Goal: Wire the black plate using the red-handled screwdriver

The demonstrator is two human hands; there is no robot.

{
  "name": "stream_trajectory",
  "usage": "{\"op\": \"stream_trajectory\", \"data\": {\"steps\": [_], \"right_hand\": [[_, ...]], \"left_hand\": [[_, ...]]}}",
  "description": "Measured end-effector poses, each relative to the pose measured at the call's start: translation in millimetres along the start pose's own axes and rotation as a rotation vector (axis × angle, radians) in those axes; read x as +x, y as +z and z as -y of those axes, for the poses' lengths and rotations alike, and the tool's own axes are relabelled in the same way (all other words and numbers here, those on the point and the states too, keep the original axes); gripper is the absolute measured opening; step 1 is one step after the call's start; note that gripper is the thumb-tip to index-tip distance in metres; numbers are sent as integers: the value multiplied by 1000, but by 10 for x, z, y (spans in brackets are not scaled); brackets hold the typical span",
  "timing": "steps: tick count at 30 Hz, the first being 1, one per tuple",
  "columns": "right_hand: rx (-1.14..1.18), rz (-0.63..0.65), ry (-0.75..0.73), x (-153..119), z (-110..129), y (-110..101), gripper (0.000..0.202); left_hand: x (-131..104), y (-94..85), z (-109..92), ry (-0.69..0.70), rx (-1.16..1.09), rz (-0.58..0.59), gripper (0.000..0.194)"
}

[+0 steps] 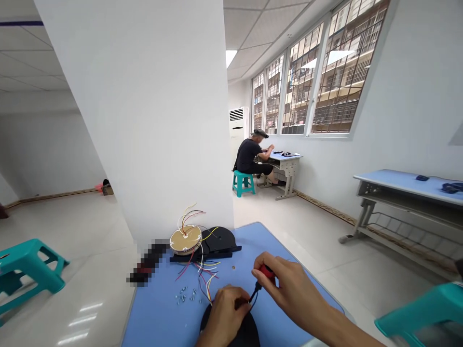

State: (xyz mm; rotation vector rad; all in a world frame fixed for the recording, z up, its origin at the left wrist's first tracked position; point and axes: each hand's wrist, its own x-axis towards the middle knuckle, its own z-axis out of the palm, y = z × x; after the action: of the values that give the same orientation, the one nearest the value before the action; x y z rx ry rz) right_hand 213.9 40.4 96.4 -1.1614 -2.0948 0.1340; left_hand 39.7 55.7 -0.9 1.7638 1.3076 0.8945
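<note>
My right hand [285,282] is closed around the red and black handle of a screwdriver [266,273]. The screwdriver slants down to the left, its tip close to my left fingertips. My left hand [228,311] lies over a black round housing [253,332] at the table's front, thumb and fingers pinched at the housing's upper edge. Whatever sits in that pinch is hidden. Colored wires [209,288] come out of the housing behind my left hand. Several small screws [183,295] lie loose on the blue table [159,318] to the left.
A tan wire-wound disc [185,239] and black plastic parts [220,241] lie at the table's back, against a white pillar [173,120]. A blurred dark item [148,262] is at the left edge. Green stools [32,265] stand nearby. A person [249,154] sits at a far desk.
</note>
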Motion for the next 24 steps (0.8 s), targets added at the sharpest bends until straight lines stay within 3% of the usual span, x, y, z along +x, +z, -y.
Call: {"op": "stream_trajectory", "data": {"steps": [5,12,18,24], "right_hand": [[-85,117,11,-2,-75,182,11],[-101,204,-37,42,-73,296,14],[-82,304,-76,160,-94,307,15],[-84,394,-130,219,-41,174,10]], "left_hand": [[32,77,179,129,190,52,22],[-12,107,389,215,296,29,20],[-8,124,398,254,310,3,21],[-73,39,408,304,299,-32,32]]}}
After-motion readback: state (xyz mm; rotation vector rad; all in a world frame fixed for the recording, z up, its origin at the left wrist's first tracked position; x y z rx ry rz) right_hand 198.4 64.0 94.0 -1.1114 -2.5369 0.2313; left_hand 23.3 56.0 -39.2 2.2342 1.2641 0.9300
